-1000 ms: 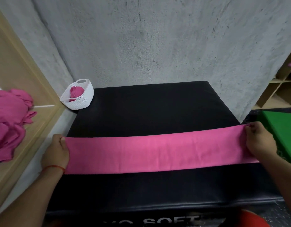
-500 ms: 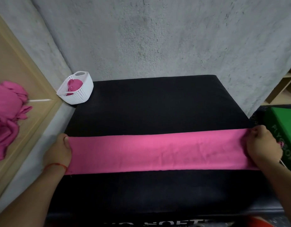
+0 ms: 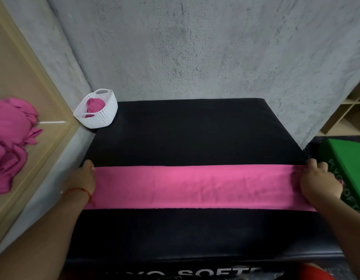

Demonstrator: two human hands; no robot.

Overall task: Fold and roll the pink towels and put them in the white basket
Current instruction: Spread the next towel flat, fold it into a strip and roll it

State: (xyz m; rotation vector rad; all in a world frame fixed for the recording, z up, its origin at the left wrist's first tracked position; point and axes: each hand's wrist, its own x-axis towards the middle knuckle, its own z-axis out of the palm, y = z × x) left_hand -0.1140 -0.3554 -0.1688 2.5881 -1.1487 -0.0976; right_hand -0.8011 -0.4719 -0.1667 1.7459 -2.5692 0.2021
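A folded pink towel [image 3: 195, 186] lies as a long strip across the black worktop [image 3: 195, 134], low in the frame. The left hand [image 3: 82, 178] pinches its left end, the right hand [image 3: 318, 182] its right end, each grip closed on cloth. At upper left the white basket [image 3: 102, 118] holds one rolled towel [image 3: 94, 105]; more pink towels [image 3: 11, 142] pile at far left.

The folded towel [image 3: 195, 186] is seen in plain pink, and the padded block [image 3: 185, 134] in black with white lettering. The basket [image 3: 102, 118] is rendered in white with a perforated lattice; the wall [image 3: 195, 47] is mottled grey.
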